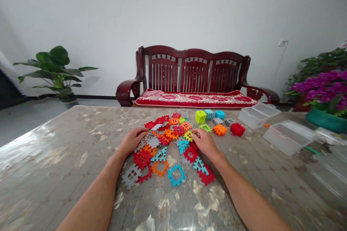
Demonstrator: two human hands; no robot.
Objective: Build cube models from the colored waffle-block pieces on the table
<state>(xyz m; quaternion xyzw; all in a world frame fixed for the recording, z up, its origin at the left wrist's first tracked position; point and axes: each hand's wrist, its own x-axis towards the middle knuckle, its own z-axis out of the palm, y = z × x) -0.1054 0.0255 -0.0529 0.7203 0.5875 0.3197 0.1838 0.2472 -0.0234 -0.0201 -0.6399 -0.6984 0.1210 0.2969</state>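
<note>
A loose pile of flat, notched plastic interlocking tiles in red, orange, grey, blue and yellow-green lies between my hands. My left hand (133,140) is at the pile's left edge, its fingers bent together by the grey tiles (153,142); what they grip, if anything, is hidden. On the other side, my right hand (205,141) pinches a yellow-green tile (188,136) at the edge of the pile. Nearer to me lie a blue tile with a round opening (176,175), an orange tile (159,168) and a grey window tile (131,176).
Behind my right hand stand small stacks sorted by colour, among them yellow-green (200,117), orange (220,130) and red (238,129). Two clear plastic boxes (288,137) sit farther right, near a teal flowerpot (325,120). A wooden bench (195,68) stands beyond the patterned table (81,144).
</note>
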